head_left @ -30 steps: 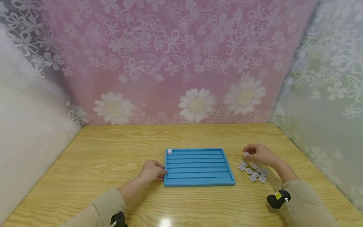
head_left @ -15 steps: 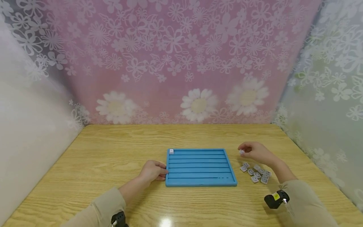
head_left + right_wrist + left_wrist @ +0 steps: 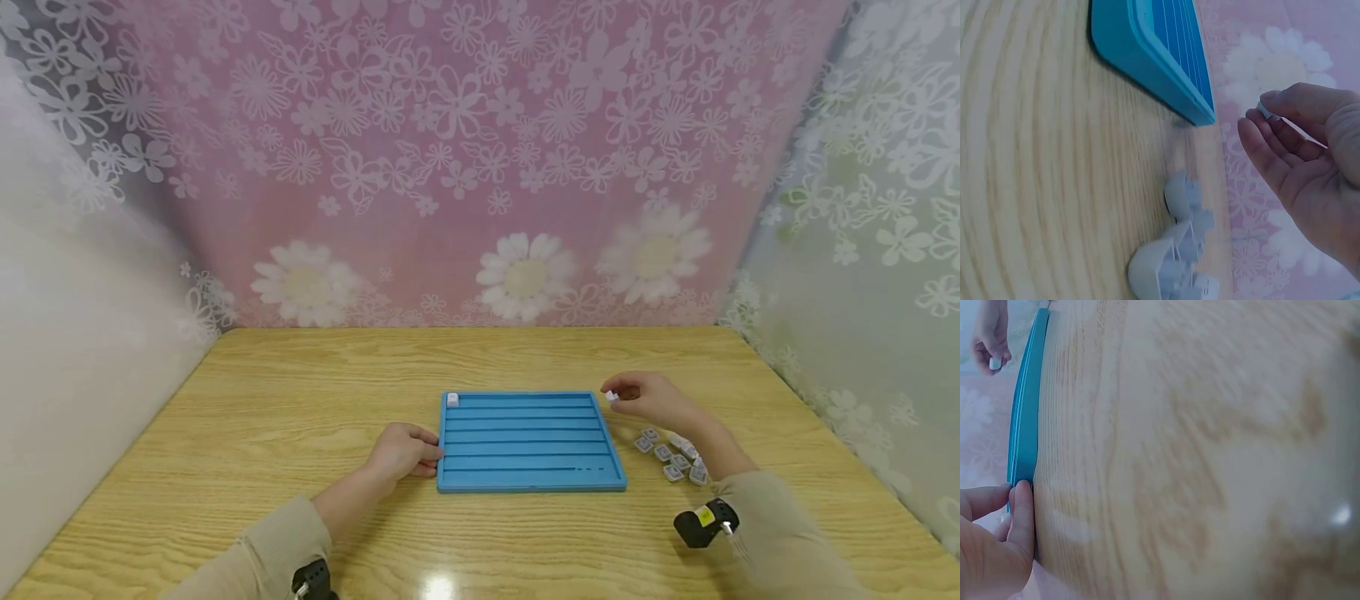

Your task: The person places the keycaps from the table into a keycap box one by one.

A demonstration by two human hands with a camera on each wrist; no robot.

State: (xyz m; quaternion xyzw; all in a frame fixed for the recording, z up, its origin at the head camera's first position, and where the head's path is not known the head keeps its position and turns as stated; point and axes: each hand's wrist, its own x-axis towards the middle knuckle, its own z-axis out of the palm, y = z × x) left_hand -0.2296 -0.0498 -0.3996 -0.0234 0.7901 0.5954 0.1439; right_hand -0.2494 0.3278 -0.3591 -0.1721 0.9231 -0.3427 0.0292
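A blue ridged tray (image 3: 525,437) lies on the wooden table, with one white keycap (image 3: 452,400) in its top-left corner. My left hand (image 3: 401,450) holds the tray's left edge; in the left wrist view, thumb and fingers meet at the tray wall (image 3: 1025,437). Just off the tray's top-right corner, my right hand (image 3: 656,404) pinches a small white keycap (image 3: 1264,110) between thumb and fingertips, raised above the table. Several loose keycaps (image 3: 662,452) lie to the right of the tray, partly hidden by the right forearm. The right wrist view shows some hollow side up (image 3: 1160,269).
The wooden table (image 3: 315,375) runs back to a pink flowered curtain (image 3: 420,167), with pale sheets on both sides. A black wrist camera (image 3: 705,523) sits on the right sleeve, another (image 3: 313,579) on the left one.
My right hand has moved left from above the loose keycaps to near the tray's top-right corner, carrying its keycap. The left hand keeps its place at the tray.
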